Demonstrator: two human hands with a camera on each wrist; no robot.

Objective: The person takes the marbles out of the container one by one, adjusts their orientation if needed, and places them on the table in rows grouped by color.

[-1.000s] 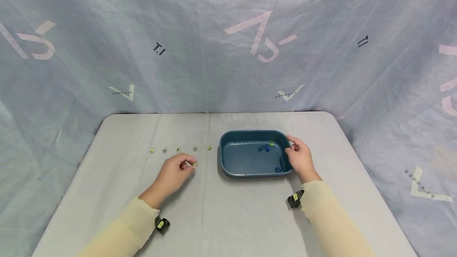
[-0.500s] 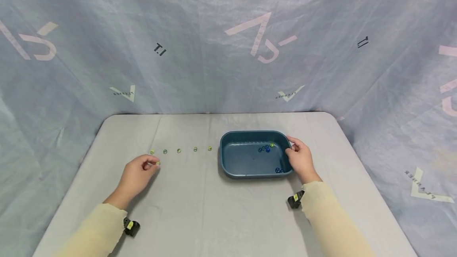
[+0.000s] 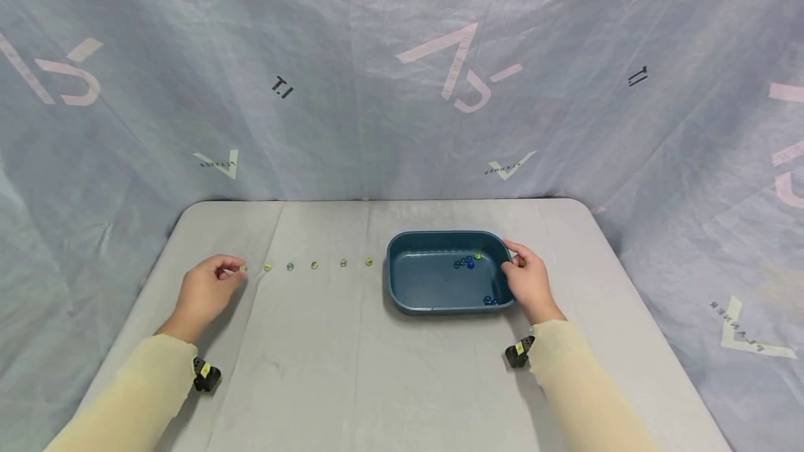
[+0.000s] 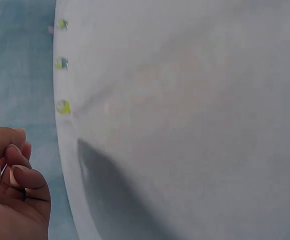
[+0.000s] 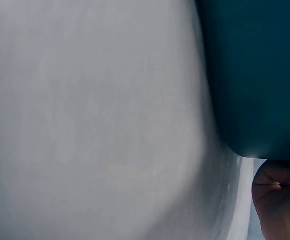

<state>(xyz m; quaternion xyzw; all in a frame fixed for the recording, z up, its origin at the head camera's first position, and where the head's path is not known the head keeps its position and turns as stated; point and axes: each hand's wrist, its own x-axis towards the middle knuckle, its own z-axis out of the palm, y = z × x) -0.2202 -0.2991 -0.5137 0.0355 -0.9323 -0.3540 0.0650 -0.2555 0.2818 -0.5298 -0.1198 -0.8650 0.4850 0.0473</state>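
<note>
Table (image 3: 308, 375) under a pale grey-white cloth, rounded far corners, long creases running near to far, faint wrinkles at left near side. Soft shadows beneath both arms; left wrist view shows a dark shadow across the cloth.

Grey-blue fabric curtain (image 3: 364, 89) hangs behind the far edge and down left and right sides, wrinkled. Printed on it: pink angular shapes (image 3: 440, 42), black "T.I" lettering (image 3: 282, 87), pale check-like marks (image 3: 511, 164) with small text, another pale mark (image 3: 747, 330) low on the right side.

Left hand (image 3: 204, 291), left side of table, fingers curled, pinches a greenish marble (image 3: 244, 268) at the fingertips; can't tell if it touches the cloth. Just right of it, five loose marbles (image 3: 315, 265) lie spaced in a left-to-right row, yellow-green and clear-greenish, ending near the basin.

Dark teal basin (image 3: 417, 310) sits right of centre. Right hand (image 3: 529, 281) grips its right wall, thumb over the rim. Inside, blue marbles (image 3: 471, 265) plus one yellow-green marble (image 3: 478, 255) cluster far right; more blue ones at the near right corner.

Cream sleeves (image 3: 125, 396), black wrist cameras (image 3: 206, 375) on both arms.
</note>
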